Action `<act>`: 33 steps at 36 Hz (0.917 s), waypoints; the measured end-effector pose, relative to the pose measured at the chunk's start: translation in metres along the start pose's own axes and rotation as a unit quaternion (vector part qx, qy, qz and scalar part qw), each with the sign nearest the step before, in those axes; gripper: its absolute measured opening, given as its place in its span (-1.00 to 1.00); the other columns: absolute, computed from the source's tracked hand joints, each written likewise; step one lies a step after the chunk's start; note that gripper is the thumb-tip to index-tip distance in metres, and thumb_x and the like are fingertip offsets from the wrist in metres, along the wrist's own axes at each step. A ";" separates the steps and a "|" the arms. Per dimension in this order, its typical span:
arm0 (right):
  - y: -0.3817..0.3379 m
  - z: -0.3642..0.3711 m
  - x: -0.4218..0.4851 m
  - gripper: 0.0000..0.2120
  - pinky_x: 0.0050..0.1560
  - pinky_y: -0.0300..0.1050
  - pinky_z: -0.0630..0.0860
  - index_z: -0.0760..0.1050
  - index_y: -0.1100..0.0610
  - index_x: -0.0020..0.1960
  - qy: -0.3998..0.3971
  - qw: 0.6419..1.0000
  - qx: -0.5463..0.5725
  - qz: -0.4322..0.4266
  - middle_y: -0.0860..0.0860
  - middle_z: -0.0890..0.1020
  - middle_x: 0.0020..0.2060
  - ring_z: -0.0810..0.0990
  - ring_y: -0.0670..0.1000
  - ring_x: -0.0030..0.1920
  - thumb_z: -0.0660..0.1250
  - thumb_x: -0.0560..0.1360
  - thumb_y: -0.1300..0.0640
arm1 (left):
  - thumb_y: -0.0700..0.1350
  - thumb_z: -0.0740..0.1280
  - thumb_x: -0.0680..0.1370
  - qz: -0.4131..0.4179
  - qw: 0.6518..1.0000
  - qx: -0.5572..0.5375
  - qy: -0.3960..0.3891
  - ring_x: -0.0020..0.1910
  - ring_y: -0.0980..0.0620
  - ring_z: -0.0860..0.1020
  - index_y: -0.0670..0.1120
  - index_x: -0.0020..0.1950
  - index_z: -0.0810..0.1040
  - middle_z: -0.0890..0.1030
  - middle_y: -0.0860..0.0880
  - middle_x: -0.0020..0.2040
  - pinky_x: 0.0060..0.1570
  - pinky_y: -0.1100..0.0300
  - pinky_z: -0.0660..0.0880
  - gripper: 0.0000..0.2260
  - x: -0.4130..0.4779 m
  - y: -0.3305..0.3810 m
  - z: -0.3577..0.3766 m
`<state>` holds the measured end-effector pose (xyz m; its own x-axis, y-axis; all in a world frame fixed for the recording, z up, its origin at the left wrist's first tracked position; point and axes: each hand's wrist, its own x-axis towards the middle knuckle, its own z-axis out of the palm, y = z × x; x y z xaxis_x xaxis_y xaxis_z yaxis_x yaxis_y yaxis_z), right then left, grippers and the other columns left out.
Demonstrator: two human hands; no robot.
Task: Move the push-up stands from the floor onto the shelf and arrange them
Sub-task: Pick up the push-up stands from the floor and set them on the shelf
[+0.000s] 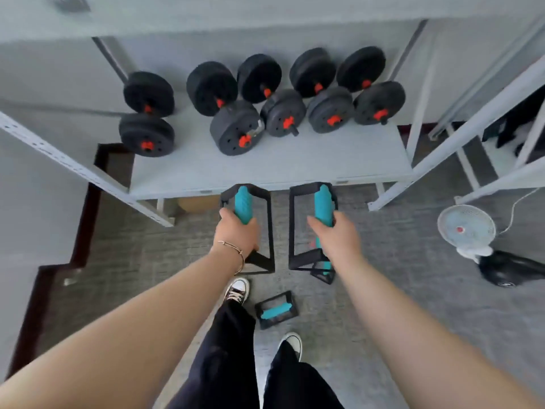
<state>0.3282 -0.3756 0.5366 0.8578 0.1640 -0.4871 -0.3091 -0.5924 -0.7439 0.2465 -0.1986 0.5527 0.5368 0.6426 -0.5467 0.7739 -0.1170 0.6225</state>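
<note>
So we've got a push-up stand in each hand, right at the front edge of the shelf [295, 166].

Our left hand [237, 233] has its fingers wrapped tight round the teal grip of the left stand [259, 202], our right hand [339, 236] clamped the same way on the right stand [298, 228]. Both hang just short of the shelf, dumbbells [233, 128] sit further back on it. A third stand [276, 310] lies on the floor near our shoes, a fourth [323, 271] peeks out under the right one.
</note>
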 end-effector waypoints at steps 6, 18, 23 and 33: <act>-0.082 -0.042 -0.046 -0.76 -0.32 -0.12 0.46 0.51 0.13 0.01 0.025 0.998 0.027 -0.059 0.00 0.57 -0.22 0.58 0.02 -0.22 0.32 0.55 -0.06 | 0.02 0.31 0.56 0.033 0.998 -0.049 0.012 -0.43 0.02 0.61 -0.08 0.12 0.31 0.53 -0.07 -0.08 -0.46 0.22 0.54 -0.72 -0.055 0.070 -0.058; -0.213 -0.129 -0.085 -0.75 -0.34 -0.04 0.52 0.55 0.08 0.09 0.081 0.978 0.073 -0.176 0.13 0.64 -0.12 0.58 0.10 -0.26 0.27 0.55 -0.07 | 0.08 0.32 0.52 0.153 0.981 -0.081 0.090 -0.35 0.00 0.61 -0.12 0.13 0.35 0.54 -0.07 -0.07 -0.42 0.21 0.51 -0.65 -0.109 0.181 -0.145; -0.261 -0.153 -0.072 -0.50 -0.15 0.00 0.64 0.36 -0.16 0.35 0.109 0.964 0.091 -0.225 0.01 0.62 0.05 0.67 0.07 -0.07 0.35 0.44 -0.15 | 0.21 0.28 0.36 0.186 0.969 -0.128 0.100 -0.19 -0.18 0.68 -0.07 0.08 0.38 0.63 -0.14 -0.06 -0.10 -0.10 0.65 -0.54 -0.094 0.230 -0.173; -0.372 -0.144 0.003 -0.55 -0.34 -0.14 0.51 0.42 -0.12 0.36 0.118 0.956 0.086 -0.254 0.01 0.64 0.07 0.67 0.07 -0.08 0.35 0.48 -0.09 | 0.02 0.31 0.47 0.191 0.964 -0.171 0.077 -0.26 -0.20 0.70 -0.14 0.11 0.37 0.63 -0.20 -0.04 -0.23 -0.12 0.67 -0.67 -0.011 0.330 -0.221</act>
<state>0.5047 -0.2689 0.8777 0.9776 0.2022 0.0582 0.1261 -0.3417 -0.9313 0.4214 -0.0773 0.8876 0.6832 0.7106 -0.1682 0.3600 -0.1274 0.9242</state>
